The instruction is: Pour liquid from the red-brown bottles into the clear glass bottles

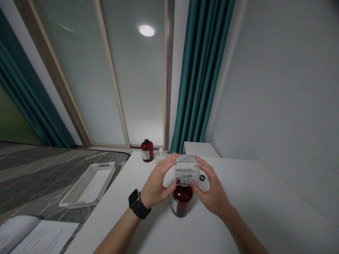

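Between them, my left hand (pixel 162 181) and my right hand (pixel 210 188) grip a clear, box-shaped transparent container (pixel 187 165) by its opposite sides. Its lower end sits at the mouth of a dark red-brown bottle (pixel 182 201) that stands upright on the white table; whether the two touch is hard to tell. Thumbs are at the lower edge, fingers at the upper corners. Just right of the container, a small black ring (pixel 202 177) lies on the table. My left wrist wears a black watch (pixel 134 198).
A second red-brown bottle (pixel 147 151) with a black cap stands at the table's far left, beside clear pieces (pixel 160 153). A white basket (pixel 91 183) and an open book (pixel 39 236) lie left of the white table (pixel 127 183). A white box (pixel 200 149) stands behind.
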The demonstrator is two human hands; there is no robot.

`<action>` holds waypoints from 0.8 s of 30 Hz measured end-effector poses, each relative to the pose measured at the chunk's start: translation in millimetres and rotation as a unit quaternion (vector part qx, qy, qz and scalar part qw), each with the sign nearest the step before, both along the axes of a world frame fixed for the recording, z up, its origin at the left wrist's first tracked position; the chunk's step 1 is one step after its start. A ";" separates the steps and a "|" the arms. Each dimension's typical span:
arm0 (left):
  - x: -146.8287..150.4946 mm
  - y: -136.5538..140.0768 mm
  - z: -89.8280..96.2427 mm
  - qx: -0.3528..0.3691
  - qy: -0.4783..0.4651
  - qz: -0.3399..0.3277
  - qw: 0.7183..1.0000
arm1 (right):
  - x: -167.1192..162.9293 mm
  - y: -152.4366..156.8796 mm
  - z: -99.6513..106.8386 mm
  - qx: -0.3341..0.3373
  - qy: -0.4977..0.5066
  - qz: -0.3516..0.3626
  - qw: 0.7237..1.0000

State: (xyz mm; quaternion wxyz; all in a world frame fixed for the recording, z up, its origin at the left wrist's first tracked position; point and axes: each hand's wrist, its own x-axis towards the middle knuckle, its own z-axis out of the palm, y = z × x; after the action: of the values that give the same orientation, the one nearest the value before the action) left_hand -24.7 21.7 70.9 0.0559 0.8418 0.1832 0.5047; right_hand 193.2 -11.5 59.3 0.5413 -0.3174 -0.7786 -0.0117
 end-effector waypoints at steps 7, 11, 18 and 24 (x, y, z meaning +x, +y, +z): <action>0.7 -0.7 -0.9 0.013 -0.002 0.006 1.000 | 0.7 0.6 -0.9 0.001 -0.002 0.001 1.000; 1.0 -1.1 -1.4 0.015 -0.006 0.005 1.000 | 0.5 0.3 -0.8 0.000 -0.004 0.005 1.000; 0.8 -1.9 -0.6 0.004 -0.001 0.007 1.000 | 0.0 -1.5 0.0 -0.009 0.000 0.006 1.000; 0.6 -0.9 -0.5 -0.014 0.014 0.015 1.000 | 0.3 -2.4 0.5 -0.048 0.001 -0.005 0.999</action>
State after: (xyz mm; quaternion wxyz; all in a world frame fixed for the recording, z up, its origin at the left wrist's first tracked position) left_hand -24.1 20.8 70.4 0.0578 0.8451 0.2036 0.4909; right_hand 193.6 -13.9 59.8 0.5258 -0.3468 -0.7763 0.0231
